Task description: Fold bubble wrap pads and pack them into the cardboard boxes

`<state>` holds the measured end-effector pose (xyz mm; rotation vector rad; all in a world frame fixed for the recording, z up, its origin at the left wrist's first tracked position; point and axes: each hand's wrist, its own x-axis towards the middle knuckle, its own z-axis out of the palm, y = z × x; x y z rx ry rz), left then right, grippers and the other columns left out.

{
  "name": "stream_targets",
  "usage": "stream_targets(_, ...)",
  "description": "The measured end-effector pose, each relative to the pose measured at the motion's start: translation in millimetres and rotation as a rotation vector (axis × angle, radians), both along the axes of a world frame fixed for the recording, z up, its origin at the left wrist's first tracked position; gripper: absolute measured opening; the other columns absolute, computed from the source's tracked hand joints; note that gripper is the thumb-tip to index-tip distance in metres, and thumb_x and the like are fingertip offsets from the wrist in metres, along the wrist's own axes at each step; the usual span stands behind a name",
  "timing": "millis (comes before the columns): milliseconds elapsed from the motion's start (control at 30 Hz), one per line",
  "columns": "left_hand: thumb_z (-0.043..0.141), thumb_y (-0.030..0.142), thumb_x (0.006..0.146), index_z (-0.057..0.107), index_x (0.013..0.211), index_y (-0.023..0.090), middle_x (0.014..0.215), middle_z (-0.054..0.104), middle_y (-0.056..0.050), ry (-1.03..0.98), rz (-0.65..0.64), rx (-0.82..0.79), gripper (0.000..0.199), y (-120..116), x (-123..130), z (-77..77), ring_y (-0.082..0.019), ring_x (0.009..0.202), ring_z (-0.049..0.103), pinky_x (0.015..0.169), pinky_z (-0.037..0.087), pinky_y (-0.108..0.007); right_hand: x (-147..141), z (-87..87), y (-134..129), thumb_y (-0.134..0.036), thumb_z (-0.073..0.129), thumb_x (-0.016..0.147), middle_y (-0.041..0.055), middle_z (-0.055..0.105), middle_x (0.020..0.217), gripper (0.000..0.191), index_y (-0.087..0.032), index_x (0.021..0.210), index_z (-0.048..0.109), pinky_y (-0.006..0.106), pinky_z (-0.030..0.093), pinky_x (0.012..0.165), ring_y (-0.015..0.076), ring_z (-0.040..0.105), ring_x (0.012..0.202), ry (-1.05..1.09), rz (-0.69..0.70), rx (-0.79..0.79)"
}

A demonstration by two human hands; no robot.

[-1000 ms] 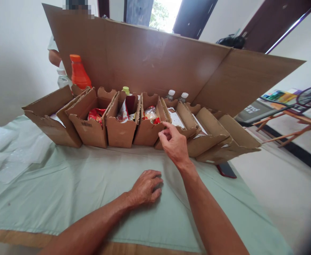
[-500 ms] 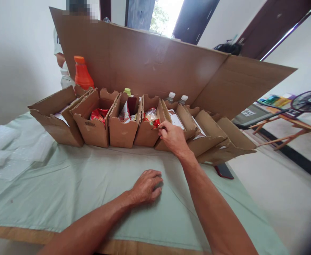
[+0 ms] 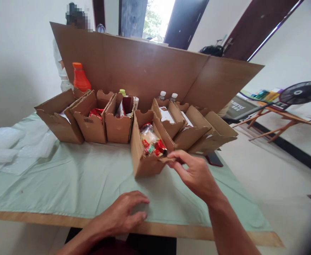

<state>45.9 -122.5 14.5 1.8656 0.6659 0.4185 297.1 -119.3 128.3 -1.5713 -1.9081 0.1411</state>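
Observation:
My right hand pinches the front corner of a cardboard box, which stands forward of the row of similar boxes. Inside it lie red and clear plastic food packets. Over the green cloth near the table's front edge is my left hand, fingers apart and holding nothing. Left of the pulled box stand a box with a red packet in it and another with a dark red item. To its right, one box has white paper inside.
A tall cardboard sheet stands behind the boxes. An orange bottle and white-capped bottles show at the back. Bubble wrap lies at the left. A person is behind the sheet. A fan is at the right.
My right hand has drawn the box with the food packets out of the row, toward me. My left hand has moved nearer the table's front edge, and its fingers have spread.

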Motion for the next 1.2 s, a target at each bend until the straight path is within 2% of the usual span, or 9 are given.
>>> stream_targets(100,0.058,0.038,0.09,0.073,0.122,0.024,0.122,0.075,-0.007,0.069,0.098,-0.11,0.038,-4.3,-33.4,-3.6,-0.026,0.104,0.07,0.081,0.055,-0.033,34.4,-12.8,-51.9,-0.032,0.062,0.09,0.0011,0.079,0.088,0.014,-0.027,0.094,0.075,0.028,0.056,0.07,0.0188,0.074,0.076,0.043,-0.053,0.039)
stream_targets(200,0.059,0.042,0.089,0.073,0.12,0.022,0.118,0.075,-0.009,0.024,0.295,-0.111,0.04,9.0,-43.7,-13.1,-0.027,0.106,0.069,0.09,0.055,-0.039,69.7,-36.3,-97.9,-0.04,0.069,0.085,0.0026,0.077,0.085,0.016,-0.028,0.094,0.075,0.03,0.058,0.065,0.0197,0.072,0.069,0.16,-0.257,0.091)
stream_targets(333,0.062,0.044,0.088,0.067,0.13,0.023,0.129,0.069,-0.012,-0.082,0.494,-0.049,0.047,37.6,-19.2,-18.3,-0.028,0.109,0.067,0.094,0.054,-0.043,88.9,-77.3,-145.9,-0.045,0.073,0.086,0.0087,0.076,0.108,0.056,-0.029,0.138,0.061,0.033,0.063,0.073,0.0244,0.075,0.091,0.564,-0.549,0.132)
stream_targets(400,0.064,0.042,0.085,0.061,0.138,0.023,0.139,0.064,-0.013,-0.138,0.519,-0.031,0.057,52.3,2.9,-18.3,-0.03,0.122,0.062,0.1,0.052,-0.046,83.5,-98.0,-159.9,-0.045,0.074,0.085,0.0131,0.073,0.123,0.069,-0.027,0.148,0.052,0.035,0.064,0.079,0.0277,0.074,0.105,0.665,-0.552,0.059)
stream_targets(500,0.067,0.039,0.079,0.05,0.147,0.021,0.151,0.053,-0.016,-0.213,0.498,-0.044,0.072,69.3,36.5,-19.5,-0.033,0.135,0.053,0.108,0.046,-0.05,62.2,-123.5,-164.3,-0.049,0.077,0.081,0.0155,0.072,0.128,0.069,-0.022,0.142,0.058,0.039,0.064,0.086,0.0308,0.073,0.111,0.577,-0.497,-0.092)
stream_targets(667,0.064,0.035,0.08,0.052,0.14,0.018,0.138,0.061,-0.014,-0.298,0.438,-0.116,0.063,64.8,60.3,-27.0,-0.032,0.124,0.059,0.104,0.05,-0.048,27.9,-141.1,-140.9,-0.056,0.072,0.081,0.0144,0.075,0.123,0.057,-0.019,0.125,0.072,0.053,0.052,0.109,0.0358,0.066,0.124,0.312,-0.515,-0.151)
stream_targets(900,0.062,0.034,0.086,0.051,0.137,0.019,0.14,0.06,-0.013,-0.259,0.582,-0.07,0.054,26.5,27.6,-30.3,-0.027,0.125,0.059,0.109,0.048,-0.045,31.7,-126.5,-92.4,-0.05,0.07,0.083,0.0108,0.08,0.104,0.035,-0.022,0.102,0.078,0.049,0.058,0.098,0.0338,0.074,0.105,0.387,-0.378,-0.132)
stream_targets(1067,0.063,0.032,0.08,0.055,0.129,0.018,0.127,0.065,-0.01,-0.311,0.685,-0.035,0.052,60.5,24.5,-19.0,-0.026,0.118,0.062,0.103,0.053,-0.044,44.4,-112.8,-18.9,-0.048,0.076,0.074,0.0113,0.078,0.104,0.044,-0.019,0.106,0.071,0.046,0.059,0.088,0.0312,0.073,0.097,0.522,-0.271,-0.177)
stream_targets(1200,0.063,0.033,0.075,0.054,0.126,0.016,0.126,0.064,-0.013,-0.331,0.733,-0.003,0.055,96.3,35.1,-19.8,-0.028,0.118,0.062,0.1,0.054,-0.044,53.1,-120.5,32.1,-0.045,0.078,0.071,0.0099,0.077,0.101,0.048,-0.019,0.109,0.066,0.038,0.058,0.076,0.0252,0.071,0.086,0.644,-0.233,-0.159)
